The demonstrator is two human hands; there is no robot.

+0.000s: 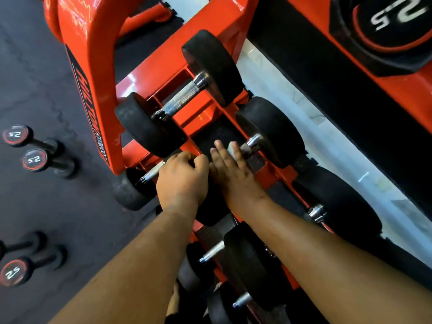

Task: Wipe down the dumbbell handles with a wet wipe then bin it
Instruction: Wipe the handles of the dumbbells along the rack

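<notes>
We look down on an orange rack (102,73) that runs from far left to near right and carries black dumbbells in a row. The farthest dumbbell (180,101) lies bare, its knurled steel handle in full view between two round heads. The next dumbbell (268,134) toward us is the one being worked on: our left hand (182,181) is curled in a fist round the left part of its handle (153,173), where a short steel stretch shows beside the knuckles, and our right hand (230,169) lies on the right part with fingers straight and close together, pressing a pale wipe (232,148) against the bar; only a small edge of the wipe shows past the fingertips. Nearer us more dumbbells sit on the rack, partly hidden under our forearms. On the dark floor (35,66) to the left lie small dumbbells (35,157) marked 2.5, and a larger head (392,19) with the same mark sits at the far right.
</notes>
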